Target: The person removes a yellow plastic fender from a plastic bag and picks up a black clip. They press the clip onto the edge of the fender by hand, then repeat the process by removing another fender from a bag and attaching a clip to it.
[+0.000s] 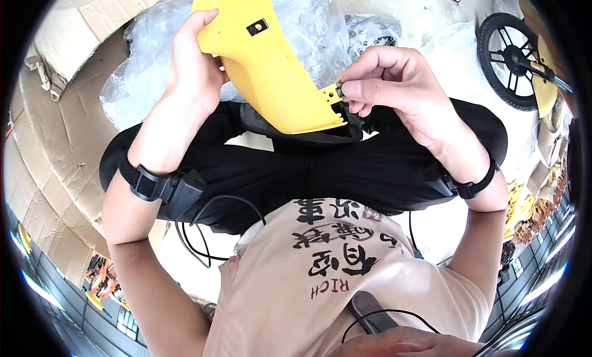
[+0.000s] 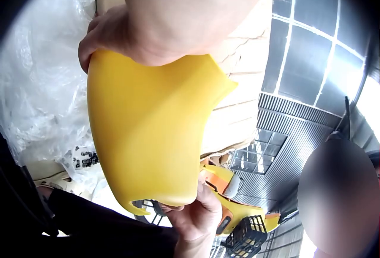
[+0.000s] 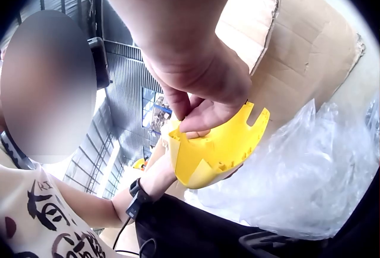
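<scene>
Gripping yellow cover: left hand; right hand pinches, seemingly, its lower tab.

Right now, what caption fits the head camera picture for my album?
Left hand grips a curved yellow cover while right hand pinches at its lower tab, with clear plastic bags behind.

1. Holding a shell above the lap, between the two hands.
2. Gripping its far end with the left hand, on the left side.
3. Pinching the tab at its near end with the right hand, on the right side.
4. Sitting with a heap of wrap lying beyond the knees, behind the shell.
5. Sitting with cardboard spreading to the left of the wrap.
6. Facing a wheel standing far right, well apart from the shell.
</scene>
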`<state>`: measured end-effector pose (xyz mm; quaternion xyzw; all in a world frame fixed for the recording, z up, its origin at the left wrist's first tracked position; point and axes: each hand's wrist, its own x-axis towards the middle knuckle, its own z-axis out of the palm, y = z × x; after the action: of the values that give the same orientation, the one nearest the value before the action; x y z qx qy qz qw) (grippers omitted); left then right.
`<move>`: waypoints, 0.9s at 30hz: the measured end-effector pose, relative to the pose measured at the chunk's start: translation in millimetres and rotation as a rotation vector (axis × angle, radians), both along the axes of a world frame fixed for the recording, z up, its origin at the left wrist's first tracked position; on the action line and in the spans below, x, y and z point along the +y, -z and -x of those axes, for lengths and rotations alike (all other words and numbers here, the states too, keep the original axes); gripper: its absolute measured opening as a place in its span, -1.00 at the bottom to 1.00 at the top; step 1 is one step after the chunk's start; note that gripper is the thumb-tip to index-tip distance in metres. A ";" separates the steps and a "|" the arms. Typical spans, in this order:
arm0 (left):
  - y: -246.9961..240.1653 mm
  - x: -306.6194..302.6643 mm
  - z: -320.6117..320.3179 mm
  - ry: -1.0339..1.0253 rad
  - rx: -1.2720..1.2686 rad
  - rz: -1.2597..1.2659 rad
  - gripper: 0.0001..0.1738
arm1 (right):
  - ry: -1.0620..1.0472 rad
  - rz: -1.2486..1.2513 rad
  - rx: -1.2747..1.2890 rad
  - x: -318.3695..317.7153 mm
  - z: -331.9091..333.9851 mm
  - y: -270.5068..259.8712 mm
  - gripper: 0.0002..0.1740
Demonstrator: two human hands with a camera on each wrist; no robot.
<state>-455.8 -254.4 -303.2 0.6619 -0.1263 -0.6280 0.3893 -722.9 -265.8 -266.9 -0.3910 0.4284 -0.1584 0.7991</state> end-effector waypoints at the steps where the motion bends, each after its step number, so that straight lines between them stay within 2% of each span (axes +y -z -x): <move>1: 2.9 0.8 -1.0 -0.008 -0.009 0.010 -0.48 | 0.004 0.024 0.023 1.1 -0.8 0.2 -0.87; 6: 13.7 3.4 -0.7 -0.060 -0.035 0.004 -0.51 | 0.004 0.062 0.082 6.1 -4.3 5.2 -0.88; 8: 12.0 5.0 6.0 -0.149 -0.042 -0.018 -0.51 | -0.004 0.075 0.101 7.2 -5.1 6.6 -0.86; 13: 14.3 6.1 7.7 -0.151 -0.047 -0.016 -0.51 | -0.057 0.128 0.145 13.4 -6.6 9.0 -0.86; 16: 11.1 7.4 10.9 -0.167 -0.027 -0.027 -0.52 | -0.002 0.041 0.056 4.5 -5.6 8.6 -0.92; 17: 9.5 7.5 12.8 -0.187 -0.008 -0.043 -0.53 | -0.043 0.016 0.031 2.6 -4.7 9.8 -0.89; 20: 9.5 7.2 12.5 -0.154 -0.032 -0.020 -0.54 | -0.124 0.013 0.044 6.4 -5.5 6.5 -0.86; 24: 14.3 8.9 8.2 -0.140 -0.023 0.002 -0.54 | -0.082 0.132 0.047 9.5 -9.5 8.8 -0.79; 27: 10.9 7.5 7.5 -0.105 -0.034 0.038 -0.53 | -0.110 0.114 -0.011 7.5 -8.8 11.1 -0.80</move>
<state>-463.3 -246.9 -314.1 0.6707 -0.1100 -0.5928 0.4320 -714.1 -258.3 -277.9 -0.4578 0.3922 -0.1405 0.7854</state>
